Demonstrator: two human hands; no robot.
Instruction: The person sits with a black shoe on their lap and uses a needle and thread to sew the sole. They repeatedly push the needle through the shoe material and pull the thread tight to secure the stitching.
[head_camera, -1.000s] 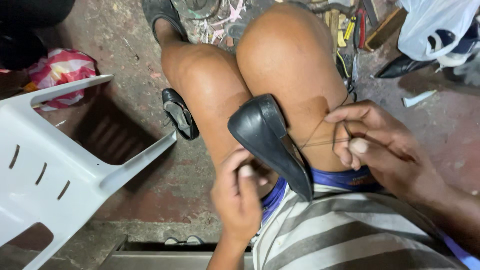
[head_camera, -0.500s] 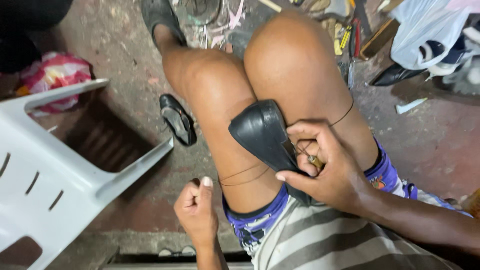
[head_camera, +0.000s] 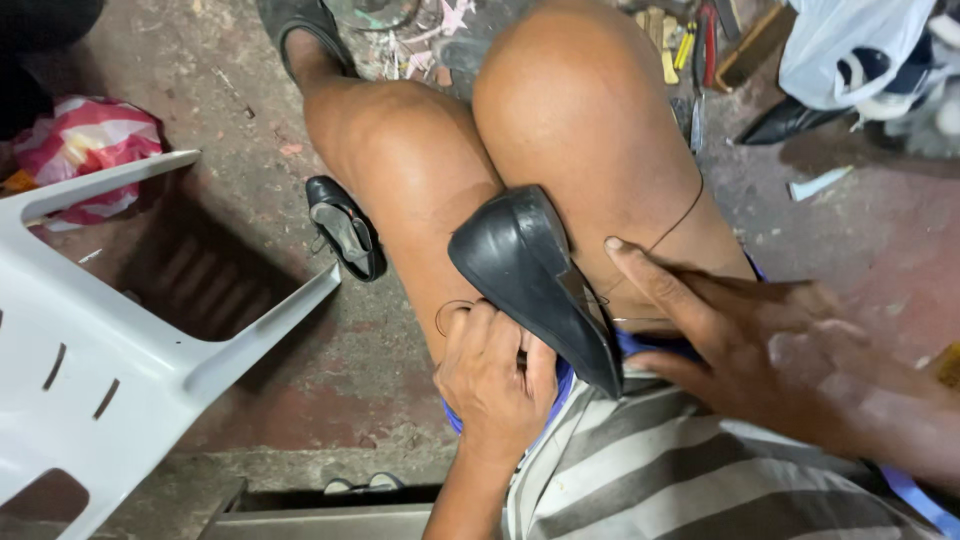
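A white plastic bag (head_camera: 850, 45) sits top right, and a pink striped bag (head_camera: 85, 145) lies far left. The black shoe (head_camera: 535, 285) rests between the knees. The left hand (head_camera: 495, 375) curls under it, maybe pinching thread (head_camera: 452, 310). The right hand (head_camera: 760, 335) lies beside it, fingers stretched out.

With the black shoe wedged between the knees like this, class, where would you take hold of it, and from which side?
Probably the rounded toe end of the black shoe, coming from above. It stands up free and bare between the knees, while the left hand covers the lower side and the right hand lies beside the thread.
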